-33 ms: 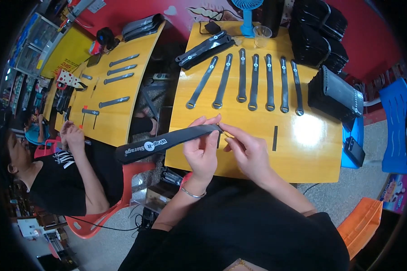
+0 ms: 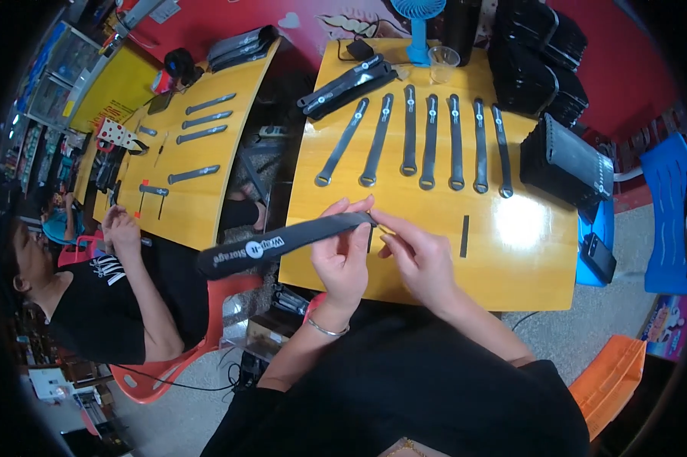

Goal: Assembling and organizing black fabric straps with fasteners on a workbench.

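Note:
A long black strap (image 2: 282, 240) with white print reaches out to the left from my hands, above the near part of the table. My left hand (image 2: 339, 263) is closed on it near its narrow right end, thumb on one side and fingers behind. At that same end my right hand (image 2: 419, 259) pinches the tip between thumb and fingers; the fingers partly hide it. Beyond my hands, several like straps (image 2: 409, 129) with looped ends lie in a row. Right of my right hand is a short black strip (image 2: 464, 236), and another dark strip shows between my hands.
A strap pile (image 2: 347, 85), a blue fan (image 2: 418, 34) and a clear cup (image 2: 441, 65) stand at the back. Black stacks (image 2: 568, 160) occupy the table's right edge. On my left, a seated person (image 2: 122, 297) works at another table (image 2: 198, 194). An orange crate (image 2: 606, 385) is at lower right.

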A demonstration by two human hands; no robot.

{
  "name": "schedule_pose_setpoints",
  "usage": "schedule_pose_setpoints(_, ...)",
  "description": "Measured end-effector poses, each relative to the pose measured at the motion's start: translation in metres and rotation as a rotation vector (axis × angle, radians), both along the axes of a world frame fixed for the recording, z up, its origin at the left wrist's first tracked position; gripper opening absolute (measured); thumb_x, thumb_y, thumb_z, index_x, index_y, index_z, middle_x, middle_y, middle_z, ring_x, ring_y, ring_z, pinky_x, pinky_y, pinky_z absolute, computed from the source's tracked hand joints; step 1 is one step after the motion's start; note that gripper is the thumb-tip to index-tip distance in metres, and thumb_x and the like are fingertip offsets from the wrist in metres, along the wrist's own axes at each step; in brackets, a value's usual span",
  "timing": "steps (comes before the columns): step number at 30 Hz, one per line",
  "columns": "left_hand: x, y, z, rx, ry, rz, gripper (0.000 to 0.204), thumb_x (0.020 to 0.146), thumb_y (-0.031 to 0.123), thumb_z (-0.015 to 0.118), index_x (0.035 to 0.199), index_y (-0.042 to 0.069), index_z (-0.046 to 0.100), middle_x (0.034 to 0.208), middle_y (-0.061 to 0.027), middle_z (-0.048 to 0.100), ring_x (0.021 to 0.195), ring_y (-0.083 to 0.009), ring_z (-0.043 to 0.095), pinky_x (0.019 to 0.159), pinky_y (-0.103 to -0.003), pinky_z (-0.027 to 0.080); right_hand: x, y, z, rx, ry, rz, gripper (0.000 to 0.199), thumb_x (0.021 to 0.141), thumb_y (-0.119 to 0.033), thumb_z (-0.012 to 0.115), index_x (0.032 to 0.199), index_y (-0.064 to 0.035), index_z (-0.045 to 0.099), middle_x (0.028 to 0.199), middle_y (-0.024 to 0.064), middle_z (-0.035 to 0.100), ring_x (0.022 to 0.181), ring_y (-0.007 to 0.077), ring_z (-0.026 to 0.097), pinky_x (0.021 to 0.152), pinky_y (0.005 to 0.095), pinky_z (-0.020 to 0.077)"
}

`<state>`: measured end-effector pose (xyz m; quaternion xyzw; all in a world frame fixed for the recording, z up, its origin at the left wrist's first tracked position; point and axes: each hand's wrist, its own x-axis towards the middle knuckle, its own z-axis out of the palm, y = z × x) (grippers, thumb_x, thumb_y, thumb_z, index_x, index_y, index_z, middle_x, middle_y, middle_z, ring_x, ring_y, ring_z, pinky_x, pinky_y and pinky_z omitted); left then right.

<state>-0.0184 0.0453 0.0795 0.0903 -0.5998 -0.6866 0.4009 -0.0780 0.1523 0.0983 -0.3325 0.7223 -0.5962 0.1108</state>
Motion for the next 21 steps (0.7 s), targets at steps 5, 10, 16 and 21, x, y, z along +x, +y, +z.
schedule_pose_setpoints(5, 0.0, 0.001, -0.008, 0.115, -0.014, 0.02, 0.044, 0.087, -0.008, 0.055, 0.127, -0.004, 0.038, 0.113, -0.0174, 0.058, 0.111, -0.0253, 0.057, 0.094, -0.033, 0.046, -0.001, -0.002, -0.011, -0.057, -0.008, -0.034, 0.03, 0.083, 0.002, 0.058, 0.111, -0.007, 0.065, 0.082, 0.0106, 0.068, 0.066, 0.0173, 0.067, 0.061, 0.0268, 0.0513)
schedule_pose_setpoints(10, -0.007, -0.001, -0.008, 0.066, 0.025, -0.008, 0.047, 0.08, -0.015, 0.059, 0.119, 0.0, 0.037, 0.112, -0.0216, 0.057, 0.113, -0.03, 0.056, 0.095, -0.038, 0.049, -0.002, -0.004, -0.013, -0.097, -0.036, -0.01, 0.028, 0.084, 0.007, 0.053, 0.108, -0.0013, 0.064, 0.077, 0.0105, 0.066, 0.065, 0.0144, 0.066, 0.059, 0.0244, 0.051)
schedule_pose_setpoints(16, -0.009, -0.008, -0.013, 0.076, -0.042, -0.065, 0.043, 0.081, -0.014, 0.059, 0.113, 0.0, 0.035, 0.12, -0.0274, 0.053, 0.114, -0.0304, 0.055, 0.094, -0.038, 0.049, -0.008, -0.008, -0.016, -0.111, 0.007, -0.024, 0.023, 0.085, 0.006, 0.053, 0.103, -0.001, 0.064, 0.069, 0.008, 0.063, 0.058, 0.0126, 0.061, 0.053, 0.0235, 0.048)
schedule_pose_setpoints(21, -0.008, -0.01, -0.02, 0.117, -0.024, -0.12, 0.039, 0.081, -0.013, 0.06, 0.111, -0.001, 0.037, 0.121, -0.027, 0.054, 0.111, -0.0264, 0.057, 0.094, -0.034, 0.049, -0.005, -0.007, -0.022, -0.099, -0.034, -0.052, 0.019, 0.086, 0.005, 0.053, 0.1, -0.0007, 0.064, 0.066, 0.0067, 0.06, 0.056, 0.0111, 0.058, 0.051, 0.0229, 0.0458)
